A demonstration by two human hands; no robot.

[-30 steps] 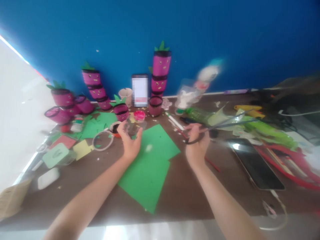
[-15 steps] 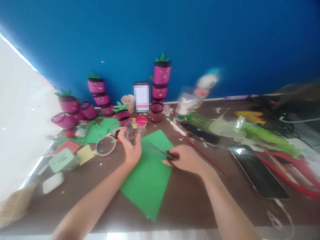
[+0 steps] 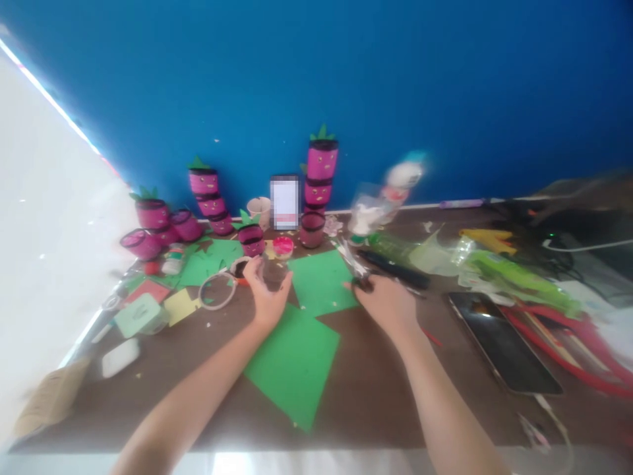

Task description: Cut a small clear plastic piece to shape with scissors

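My left hand (image 3: 270, 297) curls its thumb and fingers around a clear, see-through object (image 3: 273, 272), cup-like but blurred. My right hand (image 3: 388, 303) grips scissors (image 3: 353, 260) by their dark handles, blades pointing up and left. Beneath and between the hands lies a green sheet (image 3: 321, 280), and a second green sheet (image 3: 297, 369) sits nearer to me, the two meeting at an angle. Just beyond my left hand stand a small pink cup (image 3: 250, 241) with green leaves and an open pot of pink paint (image 3: 283, 248). White tape rings (image 3: 217, 291) lie beside its fingers.
Stacked pink cups (image 3: 321, 161) with faces stand along the blue wall near a phone (image 3: 285, 204). On the right lie a dark phone (image 3: 504, 343), a green packet (image 3: 519, 280) and a yellow glue gun (image 3: 487, 242). A glue bottle (image 3: 174, 258) stands left.
My right hand has moved right and up with the scissors, away from the middle of the green sheet. The upper green sheet has shifted right and turned. My left hand keeps its grip.
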